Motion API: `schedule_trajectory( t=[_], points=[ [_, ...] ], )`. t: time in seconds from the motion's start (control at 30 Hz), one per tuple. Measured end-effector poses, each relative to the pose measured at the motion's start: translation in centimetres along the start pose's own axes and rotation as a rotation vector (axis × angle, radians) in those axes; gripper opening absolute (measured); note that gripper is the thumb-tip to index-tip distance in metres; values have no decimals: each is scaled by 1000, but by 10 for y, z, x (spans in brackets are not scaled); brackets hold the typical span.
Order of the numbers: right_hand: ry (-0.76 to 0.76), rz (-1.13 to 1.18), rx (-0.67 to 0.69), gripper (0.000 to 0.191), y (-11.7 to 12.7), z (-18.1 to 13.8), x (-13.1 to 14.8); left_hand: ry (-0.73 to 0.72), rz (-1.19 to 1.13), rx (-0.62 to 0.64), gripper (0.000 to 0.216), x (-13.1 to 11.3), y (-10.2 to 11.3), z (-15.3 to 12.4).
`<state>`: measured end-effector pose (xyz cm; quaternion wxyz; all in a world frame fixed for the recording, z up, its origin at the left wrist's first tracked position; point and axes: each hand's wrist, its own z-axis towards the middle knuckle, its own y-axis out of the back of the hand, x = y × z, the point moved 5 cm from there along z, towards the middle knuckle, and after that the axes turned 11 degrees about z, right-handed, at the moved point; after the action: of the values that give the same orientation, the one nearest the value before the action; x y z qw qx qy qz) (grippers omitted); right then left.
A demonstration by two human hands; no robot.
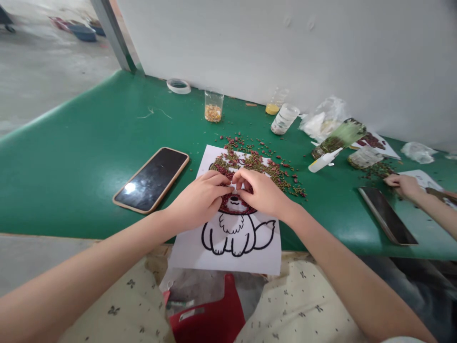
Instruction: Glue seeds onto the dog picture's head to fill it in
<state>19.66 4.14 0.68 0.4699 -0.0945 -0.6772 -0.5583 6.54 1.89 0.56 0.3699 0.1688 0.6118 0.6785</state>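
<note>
Fingertips (227, 190) of left hand (200, 197) and right hand (264, 193) curled nearly together over the paper sheet (189, 255); impossible to say whether pinching anything. White, with a black-outlined animal drawing (232, 233), red and green grains (278, 176) thick about its head. Lies on green table (71, 157), overhanging the near edge, below a pale wall (232, 47). Long axis toward that wall, drawn head farthest, tail rightward.

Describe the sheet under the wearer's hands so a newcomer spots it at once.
Find the green table. Near its front edge, the wearer's left hand and right hand are over the drawing sheet. Unlike the sheets farther right, it overhangs that edge and shows a black-outlined animal's body and bushy tail.
</note>
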Motion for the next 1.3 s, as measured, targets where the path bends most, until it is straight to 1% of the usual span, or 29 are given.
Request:
schedule_trajectory(
  t=[0.1,0.3,0.57,0.83,0.97,1.1,1.2,1.3],
  points=[
    [-10,63,6,17,-3,1,0,40,-5,-39,39,2,3,0],
    [-12,134,19,21,-9,2,-2,58,-5,2,38,3,-1,0],
    [-10,180,11,21,-10,3,-4,57,-6,3,39,3,-2,0],
    [-18,209,8,17,-10,4,-6,67,-16,27,40,0,-4,1],
    [-40,248,5,17,-7,5,-9,64,-7,20,41,1,-3,0],
    [-67,303,-23,15,2,6,-13,58,-3,32,42,1,-4,0],
    [-73,295,-33,13,6,5,-15,49,1,42,43,0,-4,-1],
    [-81,251,-18,14,4,4,-15,33,14,46,42,-1,-4,-1]
  ],
)
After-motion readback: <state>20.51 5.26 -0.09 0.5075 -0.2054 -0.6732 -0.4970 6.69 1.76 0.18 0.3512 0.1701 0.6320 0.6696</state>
